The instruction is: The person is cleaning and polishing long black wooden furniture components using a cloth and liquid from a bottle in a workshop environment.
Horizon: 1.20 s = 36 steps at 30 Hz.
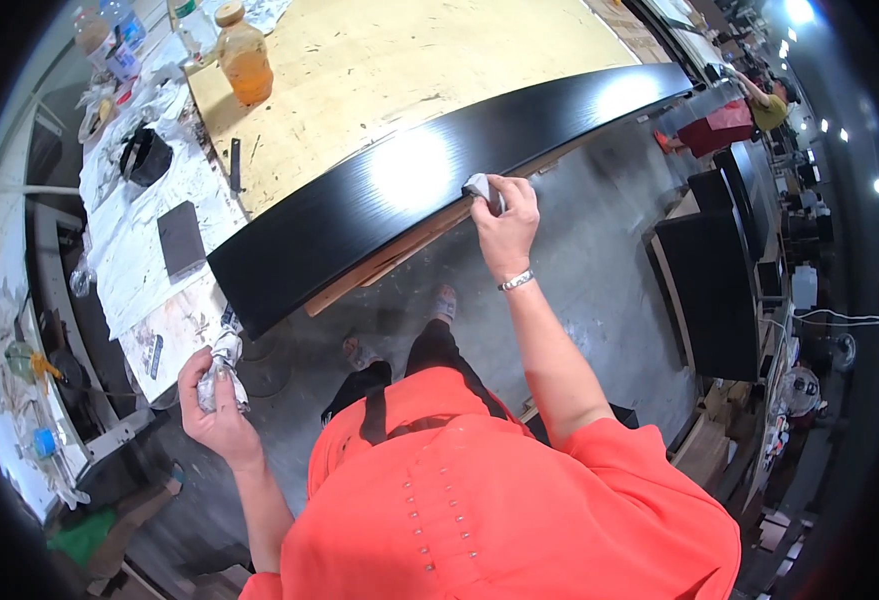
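**Right hand [507,228] at the black panel's [309,240] near edge; left hand [221,418] apart, off its left end**

Nearest the body, the left hand is raised short of the panel's left end. Its thumb and fingers are bent around a crumpled grey-white wad [224,380], with little opening left between them. Whether the wad is cloth or paper cannot be determined.

The right hand is farther forward and is the nearer of the two to the panel. Thumb and fingertips are drawn together on a small pale wad [479,186], which sits at the near edge, right of the panel's middle. Firm contact with the surface cannot be confirmed.

Governing relation: the panel lies ahead of the right fingers and extends to both sides of them. Its long axis runs obliquely, from near left to far right. In this inspector's judgement, travel along that axis is open to the right hand either way.

Brown wooden strips [384,255] show beneath the near edge. Beyond the panel is a yellowish board [389,60], bearing an amber bottle [247,65] toward its left.
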Motion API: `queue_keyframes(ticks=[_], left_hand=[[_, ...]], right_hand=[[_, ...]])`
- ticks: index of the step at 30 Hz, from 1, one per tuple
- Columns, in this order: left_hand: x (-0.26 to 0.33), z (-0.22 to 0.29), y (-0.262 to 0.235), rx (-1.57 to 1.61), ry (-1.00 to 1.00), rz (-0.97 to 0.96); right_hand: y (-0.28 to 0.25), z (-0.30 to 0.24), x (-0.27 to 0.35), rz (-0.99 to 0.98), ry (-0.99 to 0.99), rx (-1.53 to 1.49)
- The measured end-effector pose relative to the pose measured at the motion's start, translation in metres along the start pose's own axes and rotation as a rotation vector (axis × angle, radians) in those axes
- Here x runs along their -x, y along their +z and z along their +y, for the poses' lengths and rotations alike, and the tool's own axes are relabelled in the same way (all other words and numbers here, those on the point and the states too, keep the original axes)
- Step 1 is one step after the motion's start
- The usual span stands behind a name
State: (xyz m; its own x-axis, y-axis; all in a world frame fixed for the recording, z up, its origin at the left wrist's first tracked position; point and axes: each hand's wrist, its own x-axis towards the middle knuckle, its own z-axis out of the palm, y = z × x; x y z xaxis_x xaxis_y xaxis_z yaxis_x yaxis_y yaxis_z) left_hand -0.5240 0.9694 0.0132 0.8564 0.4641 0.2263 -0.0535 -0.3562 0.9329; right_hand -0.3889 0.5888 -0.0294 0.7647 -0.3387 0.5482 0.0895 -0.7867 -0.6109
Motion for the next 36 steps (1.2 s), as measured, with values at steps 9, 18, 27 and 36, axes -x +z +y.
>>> queue_keyframes(ticks=[9, 18, 27, 36], left_hand=[[-0.004, 0.006, -0.013, 0.050, -0.032, 0.094], [0.013, -0.012, -0.054, 0.115, -0.108, 0.237], [0.033, -0.018, -0.072, 0.100, -0.227, 0.269], [0.056, -0.021, -0.080, 0.099, -0.299, 0.253]], right_hand=[[0.033, -0.100, 0.061, -0.175, -0.229, -0.189], [0.069, -0.199, 0.112, -0.458, -0.531, -0.441], [0.091, -0.228, 0.097, -0.850, 0.059, -0.706], [0.222, -0.308, 0.061, -1.048, 0.058, -0.651]])
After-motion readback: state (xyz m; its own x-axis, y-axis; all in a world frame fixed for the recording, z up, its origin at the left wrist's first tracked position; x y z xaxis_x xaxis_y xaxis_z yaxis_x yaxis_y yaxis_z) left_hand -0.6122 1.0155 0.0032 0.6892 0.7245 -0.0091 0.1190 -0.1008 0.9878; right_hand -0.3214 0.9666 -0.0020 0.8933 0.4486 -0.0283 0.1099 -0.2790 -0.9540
